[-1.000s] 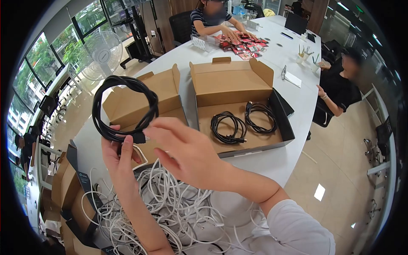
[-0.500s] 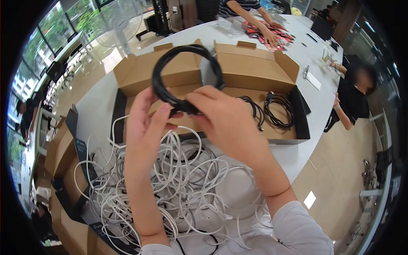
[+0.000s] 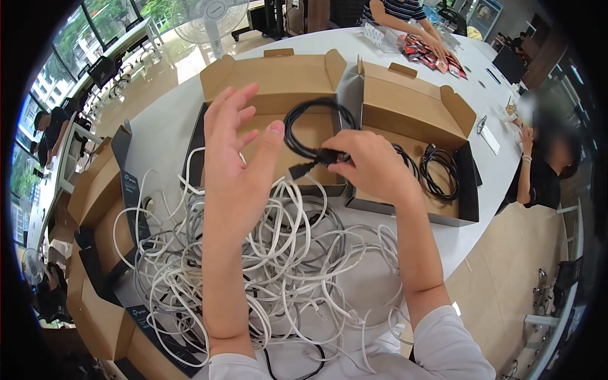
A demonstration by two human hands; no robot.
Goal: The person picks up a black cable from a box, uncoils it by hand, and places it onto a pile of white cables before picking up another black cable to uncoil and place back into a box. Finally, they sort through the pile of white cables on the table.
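Left hand [image 3: 237, 149] open, right hand [image 3: 372, 158] gripping coiled black cable [image 3: 292, 134]

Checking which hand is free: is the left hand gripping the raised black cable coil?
No, the left hand is spread open, while the right hand holds the raised black cable coil.

A coiled black cable [image 3: 291, 140] is contrasting with far open brown cardboard boxes [image 3: 269, 79]; near, tangled cables [image 3: 278, 231] are mixing white and grey over the smooth white counter [image 3: 164, 139].
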